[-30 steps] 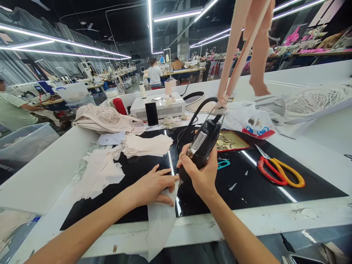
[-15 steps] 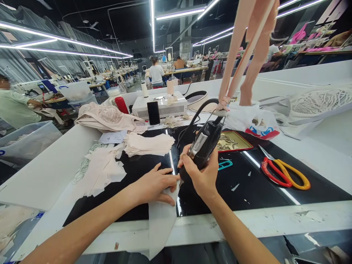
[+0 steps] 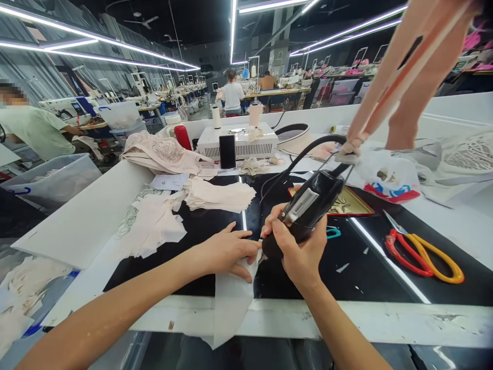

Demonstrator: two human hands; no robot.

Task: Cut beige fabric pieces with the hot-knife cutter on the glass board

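Observation:
My right hand [image 3: 298,244] is wrapped round a black handheld electric tool [image 3: 308,205], which tilts up to the right on its cable and hanging pink straps [image 3: 385,97]. My left hand [image 3: 231,252] lies with its fingers spread on a pale fabric piece [image 3: 233,308], pressing it to the black work surface [image 3: 277,288]. That fabric hangs over the table's front edge. The tool's lower end is beside my left fingertips, where its contact with the fabric is hidden. Stacked pale fabric pieces [image 3: 219,195] lie beyond my left hand.
Scissors with red and yellow handles [image 3: 423,254] lie at the right. Behind the tool are a tray [image 3: 356,203] and a teal clip [image 3: 333,233]. A phone [image 3: 227,151] stands at the back by a white box [image 3: 239,144]. A person in pale green [image 3: 34,128] sits far left.
The camera view has turned left, so most things appear further right. The tool leans more to the right, and its straps slant more. Both hands keep their hold.

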